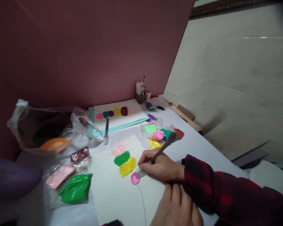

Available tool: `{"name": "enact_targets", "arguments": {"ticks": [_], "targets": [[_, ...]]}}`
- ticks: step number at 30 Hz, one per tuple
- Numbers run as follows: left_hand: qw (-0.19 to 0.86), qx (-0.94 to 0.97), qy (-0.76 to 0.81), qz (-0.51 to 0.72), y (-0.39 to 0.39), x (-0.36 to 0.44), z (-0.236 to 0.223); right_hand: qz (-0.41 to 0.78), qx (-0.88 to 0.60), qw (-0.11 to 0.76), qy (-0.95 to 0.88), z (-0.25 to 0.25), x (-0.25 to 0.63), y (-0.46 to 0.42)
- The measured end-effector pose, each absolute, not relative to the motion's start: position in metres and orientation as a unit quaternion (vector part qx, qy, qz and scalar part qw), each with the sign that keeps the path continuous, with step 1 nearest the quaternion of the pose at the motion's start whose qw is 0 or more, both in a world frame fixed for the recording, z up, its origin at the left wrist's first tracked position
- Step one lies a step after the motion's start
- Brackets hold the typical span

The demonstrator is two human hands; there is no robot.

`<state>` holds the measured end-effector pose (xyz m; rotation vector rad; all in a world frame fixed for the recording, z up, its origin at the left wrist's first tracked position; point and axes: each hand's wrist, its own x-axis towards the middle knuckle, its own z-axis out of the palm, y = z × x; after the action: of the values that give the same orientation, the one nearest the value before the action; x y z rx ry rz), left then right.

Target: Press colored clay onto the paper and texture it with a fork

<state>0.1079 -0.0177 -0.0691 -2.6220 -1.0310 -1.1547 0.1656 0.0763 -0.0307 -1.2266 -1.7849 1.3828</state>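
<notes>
My right hand point(159, 166) grips a metal fork point(155, 155) by its handle, its tines pressed on a round pink clay disc point(135, 178) on a white sheet point(122, 188). Above the disc sit textured clay patches: yellow point(127, 166), green point(122, 158) and pale pink point(118, 149). My left hand point(176, 207) rests flat on the sheet's lower right, just below the right wrist, holding nothing.
Bagged clay lies at left: green point(75, 188), pink point(60, 175), dark red point(79, 154). A plastic bag point(49, 130) sits behind. A second sheet point(119, 114) with coloured clay dots, a pen point(106, 130), loose clay pieces point(158, 135) and a brush cup point(140, 97) stand farther back.
</notes>
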Motion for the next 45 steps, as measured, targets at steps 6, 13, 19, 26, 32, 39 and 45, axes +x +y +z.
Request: {"name": "enact_targets", "arguments": {"ticks": [6,13,19,26,32,39,45], "targets": [[0.051,-0.862,-0.339,-0.373,-0.017,0.111,-0.069,0.498,-0.465,0.280,-0.676,-0.030,0.165,0.077],[0.055,-0.859,-0.342,-0.377,-0.018,0.112,-0.073,0.522,-0.471,0.273,-0.657,-0.030,0.164,0.076],[0.030,-0.856,-0.347,-0.382,-0.019,0.112,-0.072,0.528,-0.476,0.268,-0.650,-0.028,0.163,0.076],[0.040,-0.845,-0.365,-0.388,-0.020,0.116,-0.079,0.548,-0.478,0.264,-0.633,-0.027,0.163,0.076],[0.034,-0.859,-0.359,-0.363,-0.022,0.115,-0.081,0.516,-0.482,0.264,-0.656,-0.026,0.163,0.076],[0.023,-0.871,-0.362,-0.332,-0.023,0.115,-0.080,0.512,-0.486,0.266,-0.656,-0.028,0.162,0.075],[0.026,-0.884,-0.346,-0.312,-0.022,0.113,-0.079,0.552,-0.483,0.267,-0.625,-0.028,0.162,0.075]]}}
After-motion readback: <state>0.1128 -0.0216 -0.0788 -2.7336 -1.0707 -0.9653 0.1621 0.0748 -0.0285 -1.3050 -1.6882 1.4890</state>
